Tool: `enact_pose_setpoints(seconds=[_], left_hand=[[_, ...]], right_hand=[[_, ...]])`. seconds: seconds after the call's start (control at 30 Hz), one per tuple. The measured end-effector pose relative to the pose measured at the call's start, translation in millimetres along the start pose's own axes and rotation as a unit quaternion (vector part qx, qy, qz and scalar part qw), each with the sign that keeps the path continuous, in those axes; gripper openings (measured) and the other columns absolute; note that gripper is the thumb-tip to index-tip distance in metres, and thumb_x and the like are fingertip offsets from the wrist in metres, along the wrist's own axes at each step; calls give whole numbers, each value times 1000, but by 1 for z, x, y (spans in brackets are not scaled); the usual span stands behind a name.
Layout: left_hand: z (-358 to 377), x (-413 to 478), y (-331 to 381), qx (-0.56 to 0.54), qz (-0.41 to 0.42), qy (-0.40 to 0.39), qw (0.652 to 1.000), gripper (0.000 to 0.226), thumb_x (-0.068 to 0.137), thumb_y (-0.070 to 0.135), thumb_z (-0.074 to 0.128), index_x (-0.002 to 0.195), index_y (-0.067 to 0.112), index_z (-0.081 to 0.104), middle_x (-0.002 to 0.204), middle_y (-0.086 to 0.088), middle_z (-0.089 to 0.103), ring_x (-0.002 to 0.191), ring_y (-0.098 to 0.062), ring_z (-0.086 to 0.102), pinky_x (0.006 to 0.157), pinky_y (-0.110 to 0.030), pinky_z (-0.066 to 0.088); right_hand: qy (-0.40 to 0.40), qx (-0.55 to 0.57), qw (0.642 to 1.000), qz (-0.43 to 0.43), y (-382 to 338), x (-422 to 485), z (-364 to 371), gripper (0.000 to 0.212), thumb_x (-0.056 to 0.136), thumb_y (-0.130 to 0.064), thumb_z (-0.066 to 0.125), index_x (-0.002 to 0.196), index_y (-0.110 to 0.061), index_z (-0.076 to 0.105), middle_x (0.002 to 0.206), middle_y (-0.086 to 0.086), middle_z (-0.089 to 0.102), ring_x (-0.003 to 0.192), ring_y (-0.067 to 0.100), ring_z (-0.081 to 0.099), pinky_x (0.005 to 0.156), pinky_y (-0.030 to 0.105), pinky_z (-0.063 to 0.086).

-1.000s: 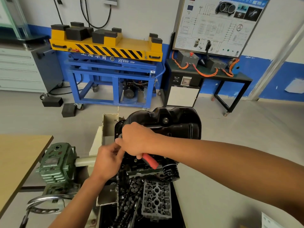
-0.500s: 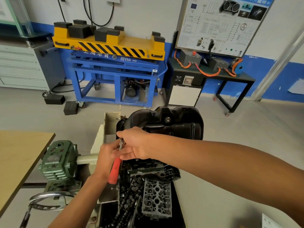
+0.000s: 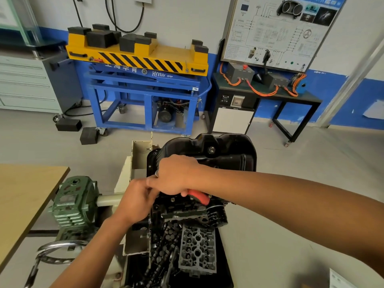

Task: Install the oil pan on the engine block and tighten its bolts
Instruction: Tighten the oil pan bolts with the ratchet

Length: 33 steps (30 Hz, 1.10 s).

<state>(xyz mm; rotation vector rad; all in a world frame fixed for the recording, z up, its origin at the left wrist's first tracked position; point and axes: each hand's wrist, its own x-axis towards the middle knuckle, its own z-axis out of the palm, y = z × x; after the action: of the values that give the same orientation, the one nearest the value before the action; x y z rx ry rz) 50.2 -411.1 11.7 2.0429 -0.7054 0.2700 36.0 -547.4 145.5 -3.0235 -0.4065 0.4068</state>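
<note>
A person's right hand (image 3: 176,176) is clenched around a red-handled wrench (image 3: 198,196) at the near-left flange of the black oil pan (image 3: 226,156), which sits on the engine block (image 3: 187,210) at 12 o'clock from both hands. The handle now sticks out toward 4 o'clock from the fist. Half a second ago it hung toward 7 o'clock beside the left wrist, and a second ago it lay at 4 o'clock as it does now, so one full back-and-forth swing has just been made. That reads as a ratcheting stroke on a flange bolt, which suggests the pan is already seated and the work is in the tightening stage, with other bolts probably to follow. The bolt itself is hidden under the hands. The left hand (image 3: 137,202) sits at 8 o'clock from the right, touching it, with its fingers tucked beneath; whether it grasps the tool's head or only steadies it cannot be told. An oil filter (image 3: 217,218) juts out at 5 o'clock from the wrench.
</note>
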Motion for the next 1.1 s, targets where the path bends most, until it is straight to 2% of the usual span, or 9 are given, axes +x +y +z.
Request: enact_pose_setpoints(seconds=[0.13,0.23,0.33,0.43,0.7,0.83,0.97,1.03,1.1], left_hand=[[0,1,-2,4,15,-11,1000,23,95,-1,62,73,7,64,57,0,56,50,-20,51,50,-39,43],[-1,1,-6,-12,11,-20,1000,21,98,10,60,79,7,67,59,-5,58,51,-24,50,51,-45,45],[-2,2,-6,-33,10,-32,999,25,98,25,55,89,9,72,65,-9,63,55,-29,56,55,-45,48],[-5,1,-3,-40,12,-29,999,19,96,30,55,87,25,71,58,-1,59,50,-21,51,52,-36,43],[-10,1,0,-55,10,-28,998,27,95,38,56,73,53,63,56,0,52,50,-20,43,50,-28,37],[-9,-5,-7,-87,-15,-32,996,24,98,48,56,84,36,72,66,-11,63,62,-37,55,58,-45,47],[-7,-9,-11,-101,-32,-18,994,61,92,64,55,78,7,70,68,-19,63,64,-42,55,58,-52,47],[-5,-10,-15,-102,-43,-8,994,53,94,56,58,83,5,71,73,-22,66,68,-44,59,62,-55,49],[-3,-10,-17,-101,-57,1,993,41,94,43,59,87,4,72,77,-22,68,71,-45,61,64,-55,51]], right_hand=[[62,-184,977,-89,3,-2,2,37,103,-47,38,81,-19,52,70,-2,44,57,16,39,51,31,30],[74,-235,961,-127,5,-2,2,34,104,-42,41,104,-16,62,83,1,51,66,20,44,56,34,35],[94,-284,939,-168,7,-1,3,29,101,-36,50,118,-14,57,105,5,61,76,25,55,66,40,43],[96,-310,917,-233,11,3,2,32,98,-29,54,125,-14,50,112,6,57,94,27,62,76,43,46],[97,-305,876,-359,19,18,7,35,93,-28,61,125,-20,52,129,-6,51,116,15,50,93,31,41],[84,-298,869,-385,24,24,5,46,93,-30,60,136,-20,47,141,-6,47,125,13,46,96,34,42],[70,-260,881,-388,28,24,1,51,98,-34,53,144,-16,41,143,0,47,121,19,52,93,37,44],[56,-236,900,-361,30,21,-3,47,100,-37,50,141,-14,44,135,3,52,113,22,55,90,38,46],[56,-224,916,-327,31,18,-8,38,101,-40,47,129,-14,52,113,3,59,96,24,59,73,38,46]])
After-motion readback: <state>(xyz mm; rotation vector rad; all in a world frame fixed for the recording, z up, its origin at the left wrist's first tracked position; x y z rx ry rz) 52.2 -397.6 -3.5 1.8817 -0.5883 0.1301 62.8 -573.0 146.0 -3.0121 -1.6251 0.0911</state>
